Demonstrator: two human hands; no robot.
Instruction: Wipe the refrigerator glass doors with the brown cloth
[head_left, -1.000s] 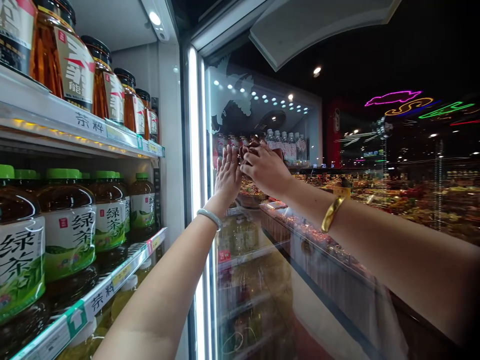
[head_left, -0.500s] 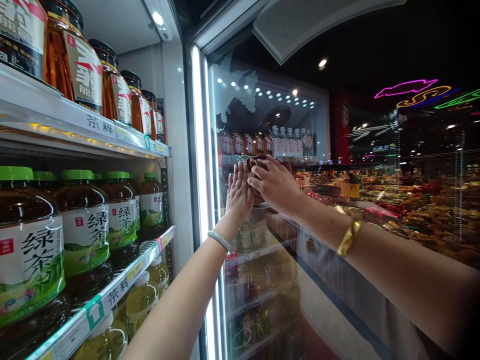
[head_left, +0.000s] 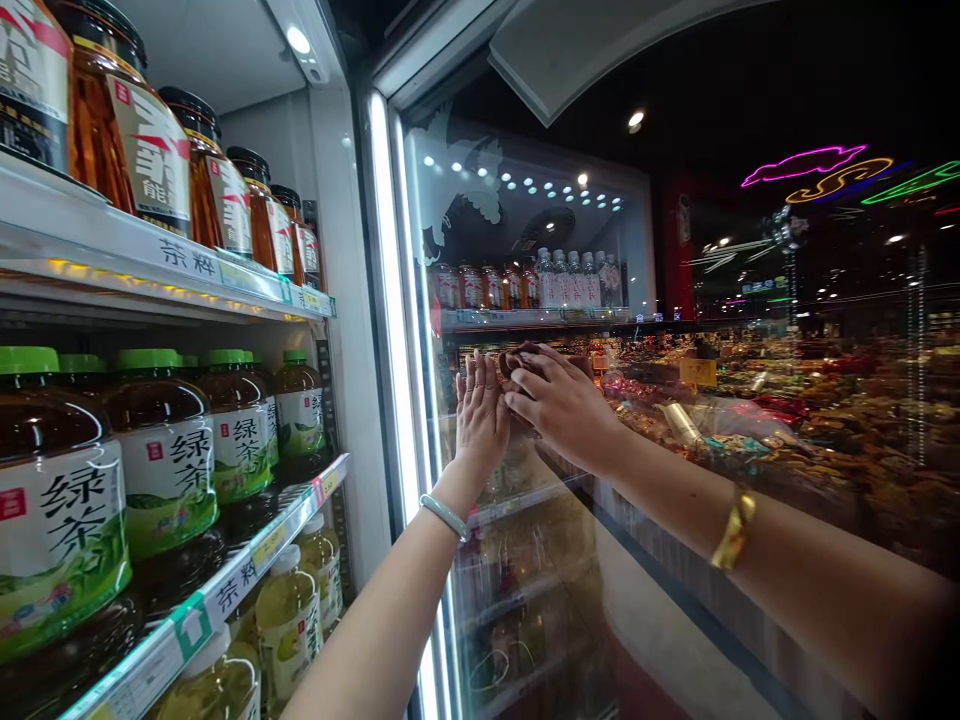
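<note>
My left hand [head_left: 481, 412] lies flat on the glass door [head_left: 540, 560], its fingers stretched upward and holding nothing. A pale bangle circles that wrist. Just to its right, my right hand [head_left: 561, 405] presses a dark brown cloth [head_left: 517, 362] against the glass, its fingers bent over the cloth. Much of the cloth is hidden under the hand. A gold bracelet [head_left: 733, 528] sits on my right forearm.
At left, cooler shelves hold amber bottles [head_left: 154, 150] above and green-capped tea bottles [head_left: 169, 450] below. A bright light strip [head_left: 390, 300] runs down the door's edge. Beyond the glass are colourful packaged goods [head_left: 810, 430] and neon lights.
Both hands have moved slightly down on the glass, the right one with the cloth. The view has shifted a little.
</note>
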